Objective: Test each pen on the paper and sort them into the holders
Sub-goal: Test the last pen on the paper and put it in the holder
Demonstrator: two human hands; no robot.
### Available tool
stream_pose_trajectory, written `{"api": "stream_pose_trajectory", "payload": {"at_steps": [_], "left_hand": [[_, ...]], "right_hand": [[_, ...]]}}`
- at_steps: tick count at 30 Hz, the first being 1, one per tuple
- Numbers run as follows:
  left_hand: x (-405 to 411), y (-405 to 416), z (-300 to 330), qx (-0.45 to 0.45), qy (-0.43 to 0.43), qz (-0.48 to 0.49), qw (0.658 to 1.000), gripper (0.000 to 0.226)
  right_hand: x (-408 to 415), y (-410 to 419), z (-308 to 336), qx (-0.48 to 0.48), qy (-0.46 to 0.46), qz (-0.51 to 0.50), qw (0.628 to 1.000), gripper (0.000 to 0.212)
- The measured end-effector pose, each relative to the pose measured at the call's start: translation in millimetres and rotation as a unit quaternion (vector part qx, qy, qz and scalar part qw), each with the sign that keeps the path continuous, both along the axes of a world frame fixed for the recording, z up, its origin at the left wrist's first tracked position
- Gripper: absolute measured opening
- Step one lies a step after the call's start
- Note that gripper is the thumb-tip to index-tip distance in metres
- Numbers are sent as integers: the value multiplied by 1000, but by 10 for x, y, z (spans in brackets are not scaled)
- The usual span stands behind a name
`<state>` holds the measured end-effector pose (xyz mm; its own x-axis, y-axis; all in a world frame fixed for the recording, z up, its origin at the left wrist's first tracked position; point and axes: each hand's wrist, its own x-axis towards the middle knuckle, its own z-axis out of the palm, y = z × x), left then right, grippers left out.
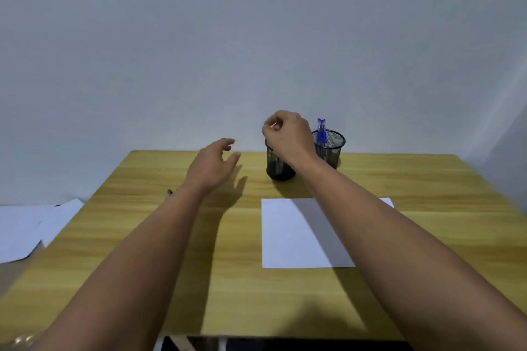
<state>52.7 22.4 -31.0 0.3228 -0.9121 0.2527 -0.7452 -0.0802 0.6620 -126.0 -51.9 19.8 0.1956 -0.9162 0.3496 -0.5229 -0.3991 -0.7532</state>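
Observation:
Two black mesh holders stand at the back of the wooden table. The right holder (330, 148) has blue pens (321, 131) standing upright in it. My right hand (288, 134) covers part of the left holder (278, 165), hovering just above its rim with fingertips pinched together and no pen showing between them. Something dark shows through the left holder's mesh, too unclear to name. My left hand (212, 165) hovers over the table left of the holders, fingers spread and empty. A white sheet of paper (291, 234) lies flat under my right forearm.
A small dark object (169, 192), maybe a pen end, peeks out beside my left forearm. Loose white sheets (28, 228) lie on a lower surface off the table's left edge (85, 202). A plain wall stands right behind the table.

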Motion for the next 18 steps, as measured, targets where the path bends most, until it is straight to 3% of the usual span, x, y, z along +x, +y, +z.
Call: {"api": "stream_pose_trajectory", "payload": {"at_steps": [3, 12, 15, 18], "left_hand": [[456, 315, 34, 36, -91, 32, 995, 34], [1148, 844, -405, 162, -198, -5, 967, 51], [1203, 881, -521, 118, -256, -4, 960, 38], [1216, 894, -570, 71, -238, 13, 969, 26]], "right_hand": [[258, 329, -129, 38, 37, 73, 996, 10], [1010, 1004, -814, 151, 166, 233, 946, 11], [1113, 1047, -903, 158, 184, 236, 941, 18], [1152, 1076, -956, 150, 185, 219, 946, 29]]}}
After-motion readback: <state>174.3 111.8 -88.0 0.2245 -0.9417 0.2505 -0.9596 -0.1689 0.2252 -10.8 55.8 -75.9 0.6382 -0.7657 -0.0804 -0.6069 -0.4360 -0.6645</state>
